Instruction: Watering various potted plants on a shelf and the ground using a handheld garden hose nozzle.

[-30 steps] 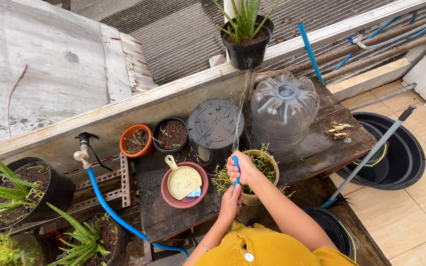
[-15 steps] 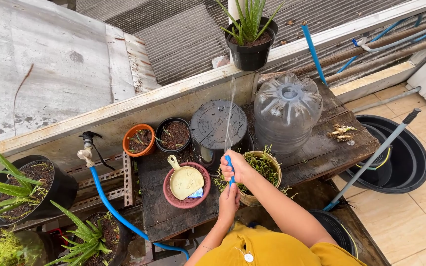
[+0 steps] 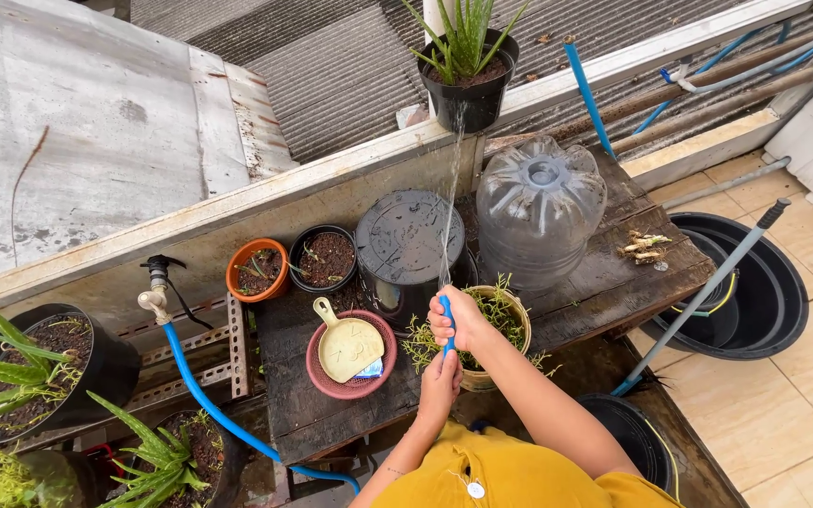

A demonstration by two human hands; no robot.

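R hand (image 3: pixel 460 325) fisted, L hand (image 3: pixel 441 373) below, gripping

**Dark wooden bench, wet and crowded**

A dark plank bench (image 3: pixel 604 282) is loaded with an orange pot (image 3: pixel 258 267), a small black pot (image 3: pixel 325 257), an upturned black pot (image 3: pixel 409 246), a clear upturned bottle (image 3: pixel 540 209), a red basket (image 3: pixel 350 356), a woven planter (image 3: pixel 499 329) and cut roots (image 3: pixel 645 246).

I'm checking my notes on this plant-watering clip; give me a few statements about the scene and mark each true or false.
1. Both hands grip the blue hose, the right hand above the left hand. True.
2. The water stream arcs toward the black aloe pot on the ledge. True.
3. The yellow scoop lies in the orange pot. False: it lies in the pink basket.
4. The clear plastic bottle lies on the floor tiles. False: it stands on the wooden bench.
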